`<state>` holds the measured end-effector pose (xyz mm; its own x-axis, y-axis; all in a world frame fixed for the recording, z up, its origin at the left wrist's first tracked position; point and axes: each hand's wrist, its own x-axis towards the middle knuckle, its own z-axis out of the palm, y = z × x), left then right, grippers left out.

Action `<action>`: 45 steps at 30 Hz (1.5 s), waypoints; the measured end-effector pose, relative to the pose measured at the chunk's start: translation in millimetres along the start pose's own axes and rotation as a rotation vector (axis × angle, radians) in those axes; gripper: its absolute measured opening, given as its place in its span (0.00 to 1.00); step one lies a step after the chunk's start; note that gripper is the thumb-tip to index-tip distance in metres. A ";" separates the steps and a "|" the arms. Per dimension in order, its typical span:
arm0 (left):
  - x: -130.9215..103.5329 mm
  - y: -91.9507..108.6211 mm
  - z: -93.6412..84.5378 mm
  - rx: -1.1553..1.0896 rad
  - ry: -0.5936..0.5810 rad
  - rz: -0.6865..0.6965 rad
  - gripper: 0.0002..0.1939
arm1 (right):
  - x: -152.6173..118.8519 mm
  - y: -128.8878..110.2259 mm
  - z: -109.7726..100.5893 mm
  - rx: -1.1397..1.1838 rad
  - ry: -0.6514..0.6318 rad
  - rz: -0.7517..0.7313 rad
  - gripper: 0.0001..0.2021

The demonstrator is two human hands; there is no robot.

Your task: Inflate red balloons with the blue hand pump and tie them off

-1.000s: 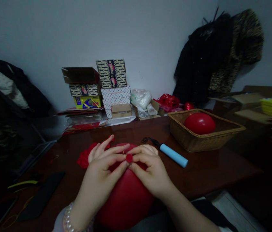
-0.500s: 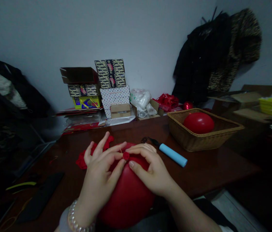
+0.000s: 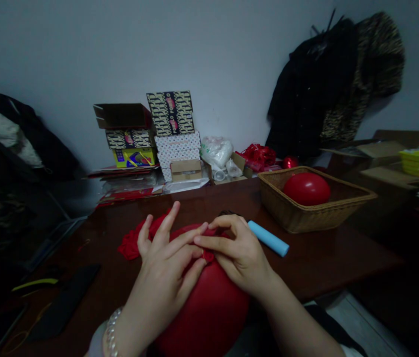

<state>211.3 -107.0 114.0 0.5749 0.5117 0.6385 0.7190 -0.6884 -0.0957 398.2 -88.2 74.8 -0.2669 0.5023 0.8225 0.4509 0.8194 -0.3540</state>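
Observation:
A large inflated red balloon sits in front of me at the table's near edge, its neck pointing up toward me. My left hand pinches the neck between thumb and index finger, with the outer fingers raised. At the other side, my right hand has its fingers bent at the neck, close to the left fingertips. Whether it grips the neck or the thin string seen there earlier is hidden. Behind the left hand lie crumpled red balloons or cloth. Past the right hand rests a light blue hand pump.
A wicker basket holding another red balloon stands at the right on the brown table. Stacked boxes and plastic bags line the wall. A dark flat object and a yellow-edged tool lie left.
Both hands have shifted slightly right with the balloon's neck. My right hand's fingers have moved over the neck, now covering much of it and the pump's dark end.

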 end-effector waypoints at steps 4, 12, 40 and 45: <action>1.2 1.2 -0.3 -0.008 -0.007 0.015 0.05 | 0.6 0.4 -1.2 -0.068 0.025 -0.028 0.13; 1.1 1.8 0.7 -0.039 -0.005 0.000 0.06 | 2.9 -1.4 -1.2 0.010 0.026 -0.012 0.10; -4.2 -5.5 7.3 -0.256 -0.020 -0.025 0.05 | 0.2 0.5 7.3 0.672 0.077 0.248 0.04; -9.6 -7.6 10.9 -0.470 -0.023 -0.118 0.06 | -0.5 1.4 4.6 0.678 0.041 0.271 0.03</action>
<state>204.5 -101.1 100.3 0.5129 0.6077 0.6064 0.5282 -0.7802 0.3351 395.0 -86.1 71.9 -0.1821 0.7121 0.6781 -0.1331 0.6654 -0.7345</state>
